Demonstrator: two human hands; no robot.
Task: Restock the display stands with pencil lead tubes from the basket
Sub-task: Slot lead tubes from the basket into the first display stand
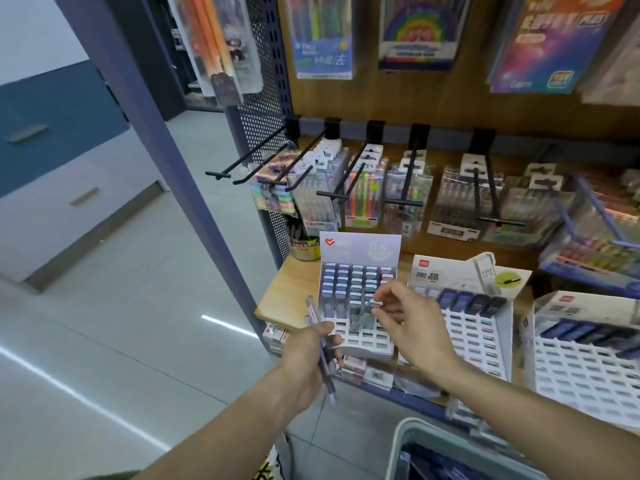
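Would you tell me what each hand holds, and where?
Left hand grips several purple lead tubes around their middles; right hand pinches one grey tube by its end.

Wooden shelf (277, 299), light finish, mounted beside a perforated metal side panel (263, 109). Standing directly on it, left to right: a small round tin (304, 249) at the back corner; a lavender display stand (358, 296), upper rows filled with tubes; a white display stand (471, 327), mostly vacant slots; a third white stand (585, 358) at the right edge.
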